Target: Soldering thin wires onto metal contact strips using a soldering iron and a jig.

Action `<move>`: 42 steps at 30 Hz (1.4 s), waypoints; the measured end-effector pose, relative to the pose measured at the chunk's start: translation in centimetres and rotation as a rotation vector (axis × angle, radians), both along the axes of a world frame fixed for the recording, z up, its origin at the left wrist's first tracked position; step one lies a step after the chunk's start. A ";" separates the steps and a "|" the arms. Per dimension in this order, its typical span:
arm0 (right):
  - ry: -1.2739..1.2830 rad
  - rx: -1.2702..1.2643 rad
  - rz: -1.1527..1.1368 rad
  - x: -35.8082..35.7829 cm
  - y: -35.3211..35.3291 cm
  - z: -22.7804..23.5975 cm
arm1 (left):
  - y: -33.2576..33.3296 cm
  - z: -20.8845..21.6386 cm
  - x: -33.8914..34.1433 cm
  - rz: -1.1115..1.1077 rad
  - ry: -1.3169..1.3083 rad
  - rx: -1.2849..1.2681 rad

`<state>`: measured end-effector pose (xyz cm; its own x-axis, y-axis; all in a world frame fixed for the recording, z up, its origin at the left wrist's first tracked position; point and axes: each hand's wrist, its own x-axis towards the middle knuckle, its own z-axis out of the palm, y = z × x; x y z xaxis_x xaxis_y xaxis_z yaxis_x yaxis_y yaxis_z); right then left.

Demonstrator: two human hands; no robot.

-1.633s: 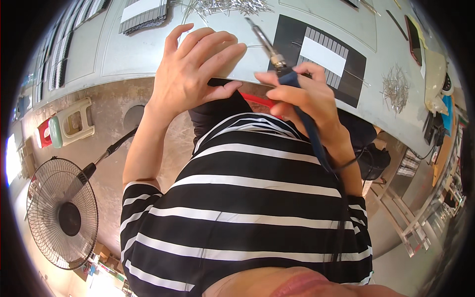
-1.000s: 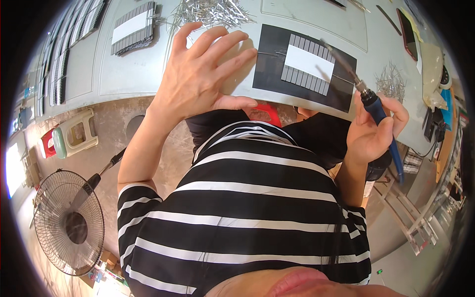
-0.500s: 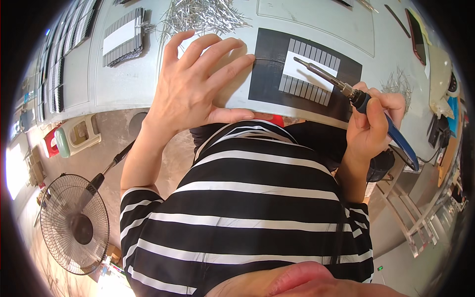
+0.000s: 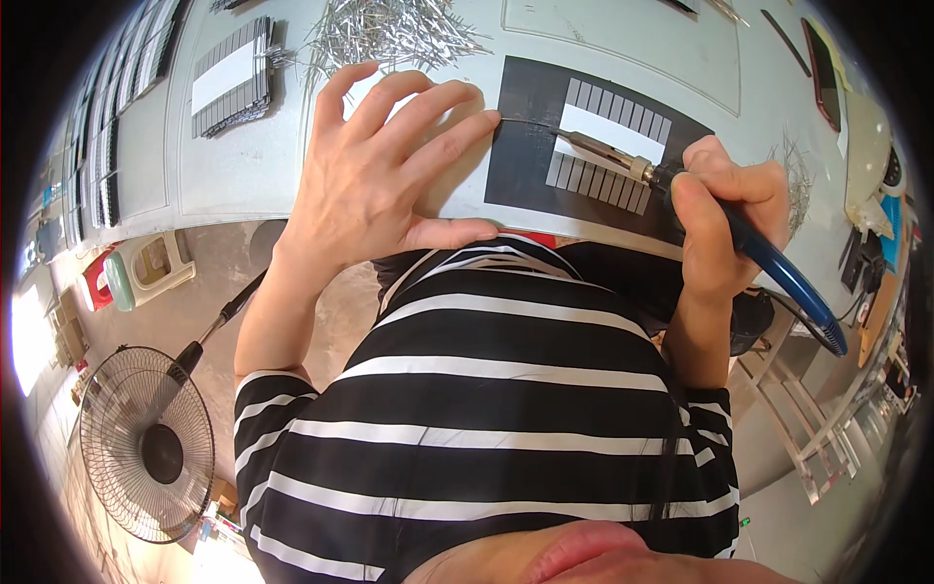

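Note:
A dark rectangular mat (image 4: 522, 173) lies near the table's front edge. On it rests a small panel (image 4: 608, 129) with a white middle band and grey striped segments along two sides. My right hand (image 4: 725, 214) grips a soldering iron (image 4: 778, 261) with a blue handle. The iron's metal shaft crosses the panel, and its tip is at the left edge of the white band, meeting a thin metal strip (image 4: 528, 121). My left hand (image 4: 375, 180) is spread over the table left of the mat, its index fingertip at the strip's left end.
Loose silvery strips (image 4: 389, 34) are heaped beyond my left hand. A stack of similar panels (image 4: 232, 83) stands to their left, with long rows of panels (image 4: 122, 107) at the far left. A dark phone (image 4: 820, 73) lies at the right. Below the table's left stands a fan (image 4: 146, 443).
The soldering iron's tip has moved left and slightly down, from over the white band to its left edge by the metal strip. My left hand has barely moved.

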<state>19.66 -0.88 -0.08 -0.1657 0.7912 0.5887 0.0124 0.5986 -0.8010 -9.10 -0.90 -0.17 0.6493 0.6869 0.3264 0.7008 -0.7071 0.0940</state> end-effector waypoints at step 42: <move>-0.119 -0.144 -0.181 -1.8 0.3 2.3 | -0.2 0.3 0.0 0.016 0.018 -0.067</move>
<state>17.86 -0.54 2.23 -0.0755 0.8885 0.4527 0.2083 0.4580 -0.8642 -9.10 -1.10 0.09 0.6438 0.7169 0.2678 0.7138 -0.6886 0.1275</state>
